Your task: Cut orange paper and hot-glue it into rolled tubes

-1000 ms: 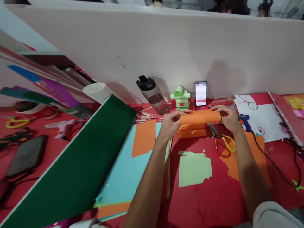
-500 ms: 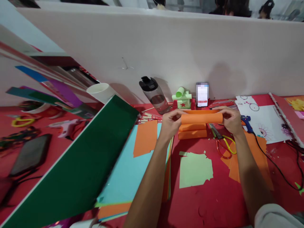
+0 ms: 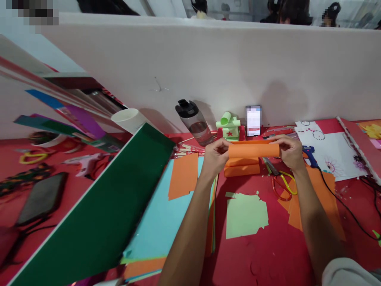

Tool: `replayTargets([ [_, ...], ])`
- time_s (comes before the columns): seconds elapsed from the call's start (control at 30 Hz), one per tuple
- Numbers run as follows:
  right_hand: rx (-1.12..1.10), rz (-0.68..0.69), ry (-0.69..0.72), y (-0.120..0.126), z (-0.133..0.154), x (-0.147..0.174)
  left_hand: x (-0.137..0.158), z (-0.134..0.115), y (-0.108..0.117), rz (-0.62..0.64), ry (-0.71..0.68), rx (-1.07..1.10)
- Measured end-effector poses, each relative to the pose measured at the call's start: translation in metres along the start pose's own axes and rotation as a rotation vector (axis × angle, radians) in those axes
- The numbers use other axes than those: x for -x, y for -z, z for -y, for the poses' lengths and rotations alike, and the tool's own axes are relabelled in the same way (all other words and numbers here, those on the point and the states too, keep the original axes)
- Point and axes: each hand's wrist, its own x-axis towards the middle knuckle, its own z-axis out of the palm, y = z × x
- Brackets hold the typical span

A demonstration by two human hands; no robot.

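Between my two hands is a curled sheet of orange paper, held level above the red table. My left hand pinches its left end and my right hand pinches its right end. Just below it lie orange paper rolls, partly covered by the held sheet. Scissors with red and yellow handles rest near my right wrist. A pale green paper piece with ragged edges lies between my forearms. Behind the held paper stands a small green paper model with a red star.
A dark green board slants across the left side, beside stacked coloured paper. A water bottle and a lit phone stand by the white partition. A blue glue gun with a cord lies right, near orange sheets.
The view has shifted slightly, so the scene sits a little lower in the picture. Both hands keep hold of the orange paper in nearly the same place.
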Motion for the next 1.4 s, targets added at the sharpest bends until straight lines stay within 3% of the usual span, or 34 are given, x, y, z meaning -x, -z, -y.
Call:
replayTargets([
  [0.37, -0.055, 0.055, -0.082, 0.001, 0.001, -0.001, -0.002, -0.002, -0.001, -0.066, 0.05, -0.028],
  [0.77, -0.118, -0.041, -0.161, -0.004, -0.01, -0.001, -0.002, -0.004, -0.011, -0.065, 0.037, 0.084],
  [0.93, -0.251, -0.111, -0.264, -0.001, -0.019, -0.001, 0.002, -0.005, -0.011, 0.04, -0.005, 0.211],
  [1.13, -0.391, -0.11, -0.351, 0.004, -0.035, 0.004, 0.009, -0.005, -0.004, 0.235, 0.088, 0.269],
  [1.4, -0.38, -0.082, -0.359, 0.003, -0.034, 0.005, 0.008, -0.007, -0.005, 0.244, 0.146, 0.255],
])
